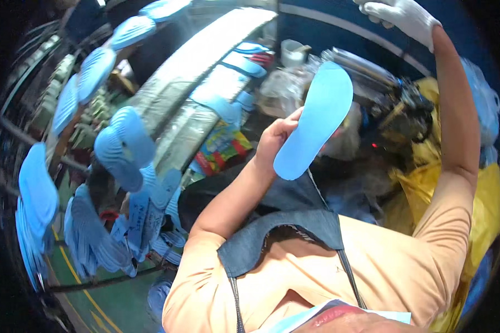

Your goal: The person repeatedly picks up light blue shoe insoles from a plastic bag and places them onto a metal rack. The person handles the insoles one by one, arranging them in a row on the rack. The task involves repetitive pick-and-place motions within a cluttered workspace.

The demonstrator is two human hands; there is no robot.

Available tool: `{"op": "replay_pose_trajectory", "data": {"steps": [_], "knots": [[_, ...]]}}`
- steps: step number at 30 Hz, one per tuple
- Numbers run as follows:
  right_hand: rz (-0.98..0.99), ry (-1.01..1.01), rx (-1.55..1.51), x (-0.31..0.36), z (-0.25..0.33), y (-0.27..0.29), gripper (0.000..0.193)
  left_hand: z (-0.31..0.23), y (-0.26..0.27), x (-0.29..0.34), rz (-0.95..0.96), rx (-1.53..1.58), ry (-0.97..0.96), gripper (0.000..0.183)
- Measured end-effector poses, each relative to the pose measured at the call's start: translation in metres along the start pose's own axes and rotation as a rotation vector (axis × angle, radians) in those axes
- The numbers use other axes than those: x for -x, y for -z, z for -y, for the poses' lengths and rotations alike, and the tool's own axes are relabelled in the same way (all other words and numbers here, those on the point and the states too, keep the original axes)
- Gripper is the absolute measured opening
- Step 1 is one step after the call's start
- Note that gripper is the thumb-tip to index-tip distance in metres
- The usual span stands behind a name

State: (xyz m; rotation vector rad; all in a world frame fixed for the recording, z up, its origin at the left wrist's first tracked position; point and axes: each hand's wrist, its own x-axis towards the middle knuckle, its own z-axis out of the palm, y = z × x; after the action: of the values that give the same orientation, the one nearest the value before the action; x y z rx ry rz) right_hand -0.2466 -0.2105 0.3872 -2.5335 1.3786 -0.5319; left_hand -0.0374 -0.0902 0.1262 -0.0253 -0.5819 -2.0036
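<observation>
My bare left hand (277, 135) is closed on the lower left edge of a light blue insole (316, 119). The insole is tilted, its smooth flat face up, in front of my apron (294, 225). Up at the top right edge, my right hand (406, 18) wears a white glove, and that arm is stretched far out. Its fingers look curled; the picture's edge cuts them off in part, so what they grip, if anything, does not show.
Stacked blue ribbed insoles (97, 233) hang on a rack at the left. A long plastic-wrapped board (200, 61) runs beside them, with more blue pieces (244, 64) on it. Behind the insole are a white cup (294, 54) and clear plastic bags (283, 89). Yellow bags (455, 194) lie at the right.
</observation>
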Motion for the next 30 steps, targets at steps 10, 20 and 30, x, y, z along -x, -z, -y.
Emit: {"op": "replay_pose_trajectory", "data": {"steps": [10, 20, 30], "knots": [[0.096, 0.122, 0.285, -0.009, -0.130, -0.038, 0.024, 0.054, 0.026, -0.095, -0.290, -0.093, 0.212, 0.041], [0.668, -0.210, -0.138, -0.049, -0.162, -0.061, 0.039, -0.057, 0.170, -0.026, -0.918, -1.924, -0.099, 0.041], [0.365, -0.188, 0.208, -0.091, -0.168, -0.055, 0.027, -0.114, 0.227, 0.010, -1.274, -2.375, -0.174, 0.055]]}}
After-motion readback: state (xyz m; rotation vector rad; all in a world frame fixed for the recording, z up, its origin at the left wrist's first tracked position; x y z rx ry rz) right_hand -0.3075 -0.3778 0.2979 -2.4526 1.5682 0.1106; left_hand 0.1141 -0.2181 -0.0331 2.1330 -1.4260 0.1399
